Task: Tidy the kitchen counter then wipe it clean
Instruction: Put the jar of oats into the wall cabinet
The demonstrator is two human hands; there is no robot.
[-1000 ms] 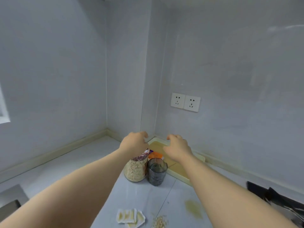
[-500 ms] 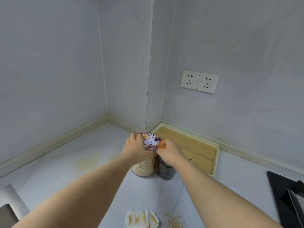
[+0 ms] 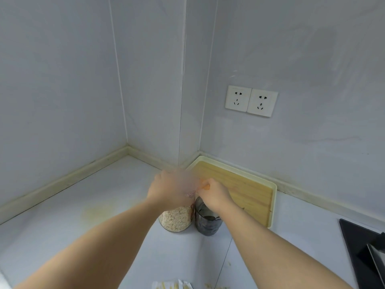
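Head view, centre of frame. The left hand (image 3: pixel 173 188) lies over the top of the oat jar (image 3: pixel 176 219), smeared by motion; whether its fingers clamp the lid I cannot tell. The right hand (image 3: pixel 213 196) pinches a small orange piece (image 3: pixel 206 186) just beside the jar's top, above the dark tumbler (image 3: pixel 206 223).

A second ago both hands hovered spread above the jar. Half a second ago the patterned lid showed; now it is covered.

Judgement: the jar is being closed, so tidying is underway. Still outstanding on the worktop (image 3: pixel 62 236) are a yellow stain (image 3: pixel 98 211) left of centre, and packets (image 3: pixel 173 285) and crumbs (image 3: pixel 216 286) at the bottom edge. Wiping has not begun.
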